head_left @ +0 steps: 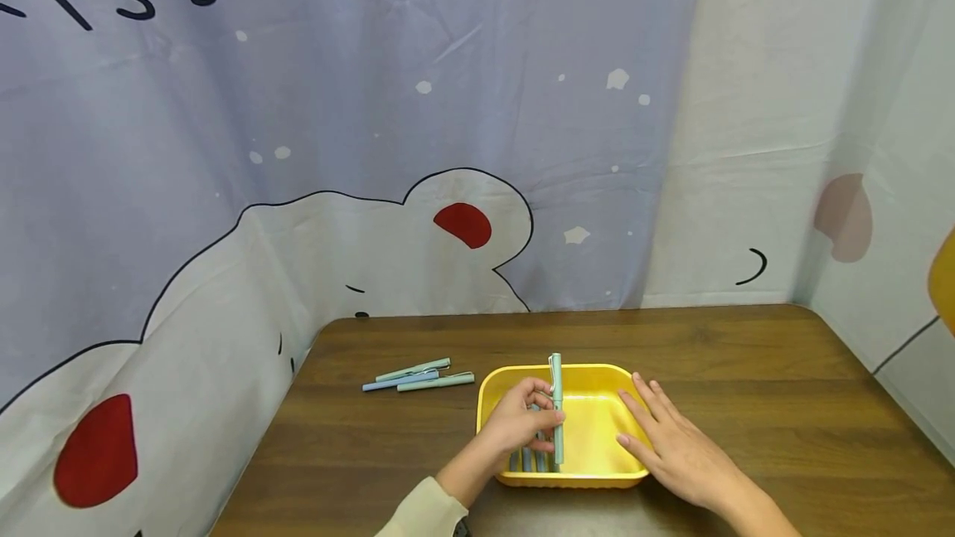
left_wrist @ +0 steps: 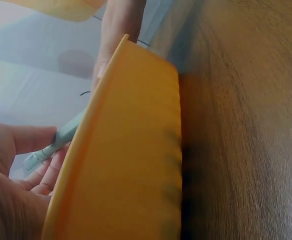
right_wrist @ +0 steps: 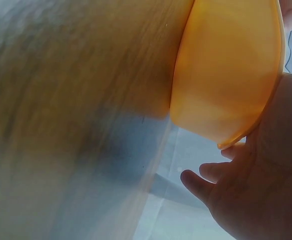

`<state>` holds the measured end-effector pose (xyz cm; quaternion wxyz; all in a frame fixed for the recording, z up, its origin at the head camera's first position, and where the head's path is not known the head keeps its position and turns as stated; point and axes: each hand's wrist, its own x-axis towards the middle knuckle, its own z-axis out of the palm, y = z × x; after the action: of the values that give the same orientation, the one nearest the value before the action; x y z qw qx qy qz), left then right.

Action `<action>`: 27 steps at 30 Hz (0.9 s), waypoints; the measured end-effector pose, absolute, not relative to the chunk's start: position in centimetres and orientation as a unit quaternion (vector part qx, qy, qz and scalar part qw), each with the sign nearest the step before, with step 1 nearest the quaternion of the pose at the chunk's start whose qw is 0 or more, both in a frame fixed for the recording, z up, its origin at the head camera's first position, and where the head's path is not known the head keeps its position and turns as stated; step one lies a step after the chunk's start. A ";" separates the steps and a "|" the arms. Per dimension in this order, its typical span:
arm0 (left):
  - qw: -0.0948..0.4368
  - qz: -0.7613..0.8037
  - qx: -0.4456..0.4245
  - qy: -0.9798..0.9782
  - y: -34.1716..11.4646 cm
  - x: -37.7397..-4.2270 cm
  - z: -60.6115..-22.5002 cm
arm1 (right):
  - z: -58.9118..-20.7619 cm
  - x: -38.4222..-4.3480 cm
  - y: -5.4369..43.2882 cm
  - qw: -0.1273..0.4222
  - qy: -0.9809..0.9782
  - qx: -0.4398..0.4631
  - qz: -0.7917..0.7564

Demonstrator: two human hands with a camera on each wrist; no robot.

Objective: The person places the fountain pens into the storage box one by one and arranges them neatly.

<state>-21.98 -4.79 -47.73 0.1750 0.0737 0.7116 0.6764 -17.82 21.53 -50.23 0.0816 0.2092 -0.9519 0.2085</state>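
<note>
Over the yellow basket (head_left: 608, 481), my left hand (head_left: 518, 419) pinches a pale green pen (head_left: 557, 429) between thumb and fingers; the pen points away from me, its clip towards the far end. The left wrist view shows the same green pen (left_wrist: 65, 134) gripped just past the basket's rim. Several blue and green pens (head_left: 526, 460) lie side by side in the left part of the basket, partly hidden under the left hand. With fingers spread, my right hand (head_left: 682, 450) rests on the basket's right rim. In the right wrist view its fingers (right_wrist: 198, 185) extend past the basket's corner.
Left of the basket, two green pens (head_left: 436, 382) and a blue pen (head_left: 399, 381) lie close together on the brown wooden table (head_left: 358, 454). A printed curtain (head_left: 597, 147) hangs behind the table and along its sides.
</note>
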 end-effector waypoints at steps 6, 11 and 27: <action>0.186 0.659 0.062 0.726 -3.6 -22.0 -48.0 | -49.9 -17.7 21.5 0.078 -0.952 0.207 0.211; 0.193 0.641 0.053 0.741 -2.5 -21.9 -48.4 | -49.9 -17.7 21.6 0.077 -0.954 0.204 0.205; 0.220 0.584 0.030 0.781 0.8 -21.9 -48.9 | -50.0 -17.6 21.4 0.109 -0.961 0.204 0.155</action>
<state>-21.90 0.82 -48.93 0.2205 0.0304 0.7810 0.5836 -17.55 21.35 -49.98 0.1088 0.2036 -0.9606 0.1549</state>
